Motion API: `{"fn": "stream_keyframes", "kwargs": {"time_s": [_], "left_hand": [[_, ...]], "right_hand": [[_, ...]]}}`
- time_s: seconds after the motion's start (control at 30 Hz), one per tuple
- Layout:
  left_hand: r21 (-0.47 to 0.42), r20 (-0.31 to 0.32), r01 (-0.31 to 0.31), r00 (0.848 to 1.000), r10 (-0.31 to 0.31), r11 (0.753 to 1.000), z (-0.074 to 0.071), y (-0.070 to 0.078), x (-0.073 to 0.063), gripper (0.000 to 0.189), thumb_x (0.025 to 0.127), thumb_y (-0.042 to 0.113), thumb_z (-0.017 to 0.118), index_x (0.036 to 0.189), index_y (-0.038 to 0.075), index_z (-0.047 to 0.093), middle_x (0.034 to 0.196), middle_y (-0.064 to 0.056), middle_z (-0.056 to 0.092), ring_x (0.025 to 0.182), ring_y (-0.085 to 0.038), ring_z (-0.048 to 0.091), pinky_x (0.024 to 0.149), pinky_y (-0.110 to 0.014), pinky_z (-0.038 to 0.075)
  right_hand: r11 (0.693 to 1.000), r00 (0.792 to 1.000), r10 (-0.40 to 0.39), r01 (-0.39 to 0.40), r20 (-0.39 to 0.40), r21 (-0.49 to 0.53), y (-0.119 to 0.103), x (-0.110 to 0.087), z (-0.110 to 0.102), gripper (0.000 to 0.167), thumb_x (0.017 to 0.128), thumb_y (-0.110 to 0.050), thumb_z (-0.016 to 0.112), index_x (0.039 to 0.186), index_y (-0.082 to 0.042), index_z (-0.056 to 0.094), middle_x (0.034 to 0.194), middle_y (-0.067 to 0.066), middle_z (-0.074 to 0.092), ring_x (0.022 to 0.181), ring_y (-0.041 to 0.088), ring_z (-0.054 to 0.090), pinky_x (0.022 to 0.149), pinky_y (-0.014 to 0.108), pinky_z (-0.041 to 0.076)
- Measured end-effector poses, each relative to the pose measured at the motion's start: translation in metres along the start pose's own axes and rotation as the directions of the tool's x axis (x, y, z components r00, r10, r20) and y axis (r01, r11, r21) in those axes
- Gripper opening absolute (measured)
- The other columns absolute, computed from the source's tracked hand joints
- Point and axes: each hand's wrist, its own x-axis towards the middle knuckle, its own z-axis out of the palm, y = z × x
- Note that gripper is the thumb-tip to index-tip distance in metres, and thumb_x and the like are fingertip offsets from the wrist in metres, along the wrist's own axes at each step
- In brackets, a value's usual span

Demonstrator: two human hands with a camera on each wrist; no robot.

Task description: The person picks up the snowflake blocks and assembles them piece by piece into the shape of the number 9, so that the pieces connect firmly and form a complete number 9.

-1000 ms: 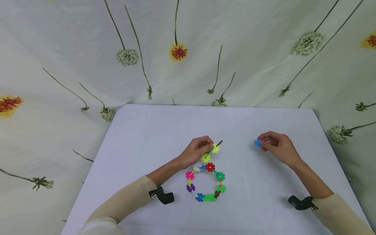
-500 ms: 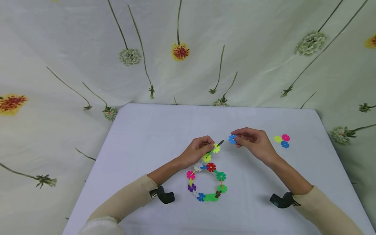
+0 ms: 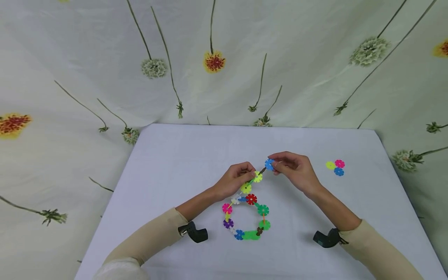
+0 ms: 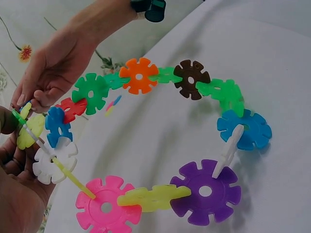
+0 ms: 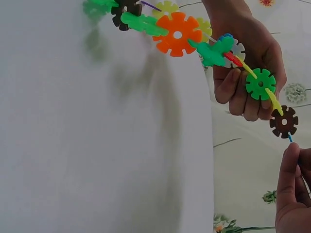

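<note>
My left hand pinches a chain of notched plastic flower discs near its upper end, by the yellow disc. Below that hand the chain joins a closed loop with a red disc, a purple disc and a pink disc in it. A brown disc forms the chain's free tip. Between thumb and fingertips my right hand holds a blue disc, its edge right at the brown disc. From the right wrist view the blue disc appears edge-on, mostly hidden by fingers.
Three loose discs lie together on the white table at the right: a yellow disc, a pink disc and a blue one. A flower-print cloth hangs behind the table's back edge.
My right hand has carried the blue disc leftward from near the loose discs to the brown disc at the chain's tip. The left hand has stayed in place on the chain.
</note>
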Motion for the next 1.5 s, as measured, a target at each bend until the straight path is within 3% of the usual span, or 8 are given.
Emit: {"fn": "stream_keyframes", "kwargs": {"time_s": [0.33, 0.53, 0.73, 0.9, 1.0, 1.13, 1.3, 1.5], "left_hand": [[0.009, -0.006, -0.001, 1.0, 0.001, 1.0, 0.006, -0.003, 0.002, 0.016, 0.111, 0.015, 0.054, 0.112, 0.002, 0.064, 0.098, -0.003, 0.06, 0.079, -0.012, 0.052, 0.073, -0.02, 0.047], [0.012, -0.025, -0.041, 0.999, 0.041, 0.999, 0.007, -0.005, 0.004, 0.016, 0.11, 0.015, 0.054, 0.111, 0.002, 0.064, 0.097, -0.003, 0.059, 0.08, -0.011, 0.053, 0.075, -0.02, 0.047], [-0.016, -0.026, -0.106, 0.994, 0.105, 0.994, 0.009, 0.0, 0.015, 0.02, 0.113, 0.017, 0.051, 0.11, 0.001, 0.062, 0.091, -0.003, 0.057, 0.078, -0.013, 0.052, 0.076, -0.022, 0.047], [-0.031, -0.039, -0.084, 0.996, 0.083, 0.996, 0.012, 0.002, 0.022, 0.018, 0.113, 0.017, 0.052, 0.114, 0.001, 0.061, 0.091, -0.001, 0.061, 0.077, -0.01, 0.056, 0.077, -0.021, 0.049], [-0.021, -0.048, -0.067, 0.997, 0.066, 0.998, 0.012, 0.001, 0.023, 0.017, 0.114, 0.016, 0.052, 0.113, 0.002, 0.062, 0.091, -0.001, 0.061, 0.076, -0.01, 0.055, 0.076, -0.02, 0.049], [-0.005, -0.053, -0.062, 0.997, 0.062, 0.998, 0.01, 0.0, 0.022, 0.016, 0.114, 0.015, 0.052, 0.113, 0.002, 0.062, 0.091, -0.002, 0.061, 0.077, -0.011, 0.055, 0.076, -0.02, 0.049], [0.0, -0.063, -0.076, 0.995, 0.076, 0.997, 0.005, -0.001, 0.02, 0.017, 0.114, 0.015, 0.052, 0.111, 0.002, 0.062, 0.091, -0.002, 0.061, 0.077, -0.011, 0.053, 0.075, -0.02, 0.048], [-0.002, -0.062, -0.085, 0.994, 0.085, 0.996, 0.001, -0.003, 0.018, 0.018, 0.114, 0.016, 0.051, 0.11, 0.001, 0.061, 0.087, -0.001, 0.058, 0.074, -0.011, 0.05, 0.073, -0.022, 0.045]], "right_hand": [[0.998, 1.0, -0.027, 0.027, 0.015, -0.048, 0.0, -0.002, 0.001, 0.021, 0.101, -0.008, 0.074, 0.121, -0.005, 0.078, 0.11, 0.019, 0.079, 0.079, 0.016, 0.076, 0.081, 0.023, 0.063], [0.997, 0.999, -0.031, 0.034, 0.043, -0.067, -0.002, 0.001, 0.0, 0.022, 0.101, -0.006, 0.074, 0.123, -0.003, 0.077, 0.108, 0.019, 0.08, 0.081, 0.018, 0.077, 0.083, 0.022, 0.063], [0.997, 0.999, -0.002, -0.002, 0.049, 0.083, 0.001, 0.005, 0.002, 0.032, 0.101, -0.007, 0.074, 0.131, 0.001, 0.07, 0.108, 0.006, 0.079, 0.087, 0.014, 0.081, 0.084, 0.028, 0.066], [0.976, 0.998, 0.052, -0.056, 0.025, 0.209, 0.008, 0.007, 0.007, 0.04, 0.1, -0.004, 0.074, 0.132, 0.013, 0.057, 0.098, -0.002, 0.075, 0.086, 0.016, 0.081, 0.083, 0.03, 0.066], [0.972, 0.998, 0.061, -0.065, 0.024, 0.224, 0.012, 0.007, 0.007, 0.041, 0.1, -0.005, 0.075, 0.13, 0.015, 0.055, 0.098, -0.002, 0.075, 0.088, 0.019, 0.082, 0.084, 0.032, 0.066], [0.987, 0.999, 0.042, -0.044, 0.013, 0.155, 0.017, 0.004, 0.001, 0.036, 0.1, -0.007, 0.075, 0.128, 0.01, 0.059, 0.102, 0.004, 0.076, 0.091, 0.023, 0.082, 0.085, 0.032, 0.066], [0.997, 0.997, 0.061, -0.063, -0.044, -0.045, 0.037, -0.003, -0.029, 0.03, 0.102, -0.014, 0.075, 0.126, 0.001, 0.067, 0.114, 0.022, 0.075, 0.094, 0.018, 0.08, 0.084, 0.023, 0.064], [0.945, 0.971, 0.179, -0.215, -0.159, -0.248, 0.068, -0.02, -0.088, 0.035, 0.104, -0.028, 0.074, 0.129, -0.004, 0.069, 0.113, 0.006, 0.073, 0.091, 0.005, 0.073, 0.079, 0.018, 0.061]]}}
